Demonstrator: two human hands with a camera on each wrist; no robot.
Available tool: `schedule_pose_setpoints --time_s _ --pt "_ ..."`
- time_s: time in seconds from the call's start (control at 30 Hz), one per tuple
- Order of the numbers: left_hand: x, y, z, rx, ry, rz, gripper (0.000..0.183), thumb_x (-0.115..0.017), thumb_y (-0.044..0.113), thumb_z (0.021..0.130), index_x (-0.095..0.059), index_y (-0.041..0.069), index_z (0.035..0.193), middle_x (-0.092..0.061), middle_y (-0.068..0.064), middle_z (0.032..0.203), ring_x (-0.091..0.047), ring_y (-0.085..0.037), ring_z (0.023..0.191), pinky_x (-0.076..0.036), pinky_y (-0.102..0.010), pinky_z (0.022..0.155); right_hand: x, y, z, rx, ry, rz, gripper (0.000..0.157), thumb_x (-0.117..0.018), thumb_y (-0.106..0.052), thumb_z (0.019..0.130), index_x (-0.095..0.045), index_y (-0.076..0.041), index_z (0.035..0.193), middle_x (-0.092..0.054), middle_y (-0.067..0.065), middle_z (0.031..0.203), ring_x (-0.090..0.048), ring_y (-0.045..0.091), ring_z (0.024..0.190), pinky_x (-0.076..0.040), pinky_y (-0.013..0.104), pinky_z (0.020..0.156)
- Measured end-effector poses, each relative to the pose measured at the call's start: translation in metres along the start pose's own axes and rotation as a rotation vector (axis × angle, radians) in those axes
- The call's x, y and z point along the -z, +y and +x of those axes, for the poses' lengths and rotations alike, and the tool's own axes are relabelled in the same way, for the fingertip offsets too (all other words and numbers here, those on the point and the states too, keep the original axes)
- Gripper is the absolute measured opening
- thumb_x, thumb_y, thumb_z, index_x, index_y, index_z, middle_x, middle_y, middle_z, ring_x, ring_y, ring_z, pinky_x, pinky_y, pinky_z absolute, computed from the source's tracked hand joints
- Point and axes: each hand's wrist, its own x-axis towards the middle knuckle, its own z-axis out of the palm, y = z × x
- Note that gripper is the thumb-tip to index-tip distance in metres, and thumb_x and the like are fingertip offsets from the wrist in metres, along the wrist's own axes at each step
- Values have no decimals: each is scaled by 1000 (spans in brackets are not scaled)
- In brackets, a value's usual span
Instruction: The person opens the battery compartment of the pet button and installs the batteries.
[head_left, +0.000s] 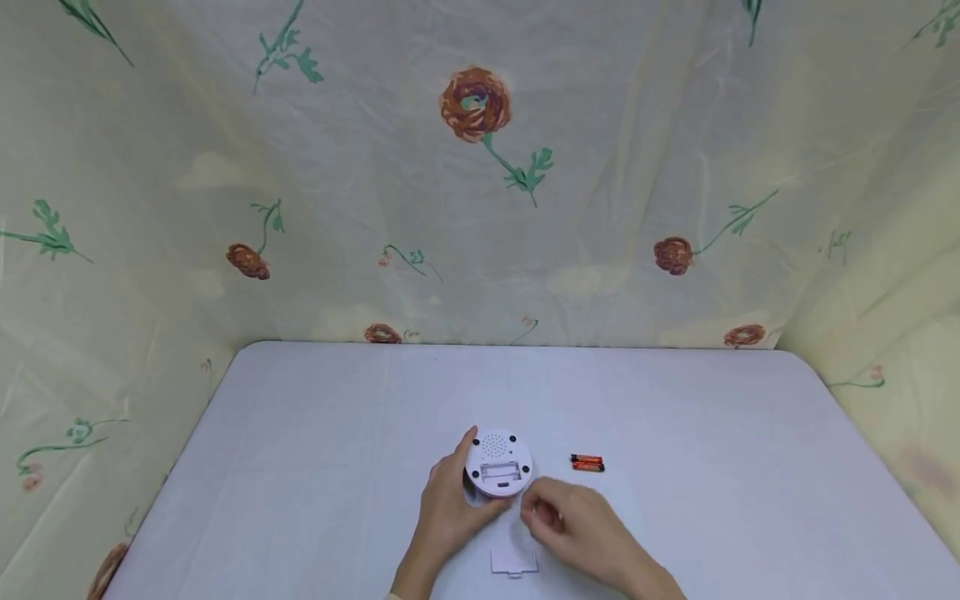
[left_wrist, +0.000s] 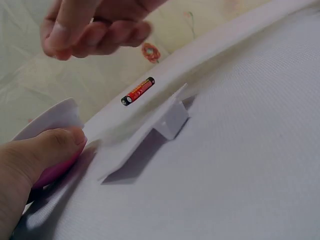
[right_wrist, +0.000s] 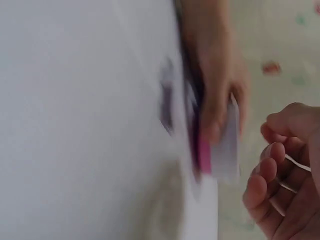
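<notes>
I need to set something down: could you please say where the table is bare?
Bare: the table left of the left hand, right of the batteries, and behind the round device up to the floral cloth. Crowded: around the device, right hand and loose cover.

No word, brand or number can be read. In the head view, right of centre in the lower half of the frame, orange-red labels are borne by the upper battery point(head_left: 587, 459) and the lower battery point(head_left: 588, 467); any print there is too small to be made out. In the left wrist view, above and left of centre, small yellowish lettering is carried on one battery's red label point(left_wrist: 138, 91), but it cannot be deciphered.
</notes>
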Motion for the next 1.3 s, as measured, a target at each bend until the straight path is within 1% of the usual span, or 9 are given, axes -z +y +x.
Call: schedule_pose_setpoints --time_s 0.1,0.2,0.3,0.4,0.57,0.7,0.97,1.17,1.3 --pt "-1 0 2 -6 0 -4 101 -85 43 63 -33 23 147 -57 -5 133 -53 -28 119 -46 -48 95 13 25 7 -69 156 33 18 -68 -4 82 -61 -20 85 -50 -16 70 -45 -5 62 -42 16 52" --pt "-1 1 3 -1 -3 -10 101 -86 41 63 -32 25 147 -57 -6 132 -53 -29 119 -46 -49 94 23 49 6 -237 259 30 14 -69 -6 83 -61 -17 87 -51 -10 72 -44 0 63 -41 18 53" --pt "0 1 2 13 -16 -16 102 -86 39 63 -31 26 148 -57 -7 131 -52 -30 119 -46 -49 95 25 67 -3 -422 270 11 11 -69 -16 85 -59 -16 91 -49 -5 75 -42 3 63 -37 18 54" --pt "0 1 0 30 -35 -23 103 -86 38 63 -30 26 148 -56 -8 133 -51 -31 120 -45 -50 96 24 78 -13 -506 251 31 19 -70 -23 85 -58 -12 95 -49 1 78 -41 6 63 -35 19 54" --pt "2 0 -1 41 -49 -27 104 -86 38 62 -29 27 149 -55 -7 135 -51 -31 121 -43 -51 98 18 90 -20 -492 230 74 27 -75 -23 81 -58 -13 99 -48 2 81 -40 5 63 -35 19 53" --pt "2 -1 -3 37 -38 -30 104 -86 38 62 -28 28 149 -55 -7 135 -50 -30 122 -44 -50 97 14 94 -21 -476 210 38 27 -77 -22 78 -59 -18 99 -50 -1 84 -37 4 61 -34 19 52" --pt "3 -2 -6 12 -20 -32 105 -87 37 61 -29 28 148 -56 -7 134 -52 -32 120 -44 -52 97 10 93 -22 -472 207 11 26 -78 -23 77 -61 -21 97 -53 -5 87 -36 3 59 -34 19 50" --pt "3 -1 -5 10 -23 -28 105 -86 37 61 -29 28 148 -55 -6 135 -52 -31 121 -44 -52 97 10 92 -22 -459 203 -43 25 -78 -24 77 -62 -19 95 -52 -6 85 -41 3 66 -37 17 57" --pt "1 -1 -4 12 -20 -40 105 -87 36 61 -29 28 148 -55 -6 135 -51 -31 121 -44 -52 97 14 93 -23 -459 188 -59 21 -76 -24 79 -64 -17 94 -53 -5 84 -41 3 67 -37 17 57"
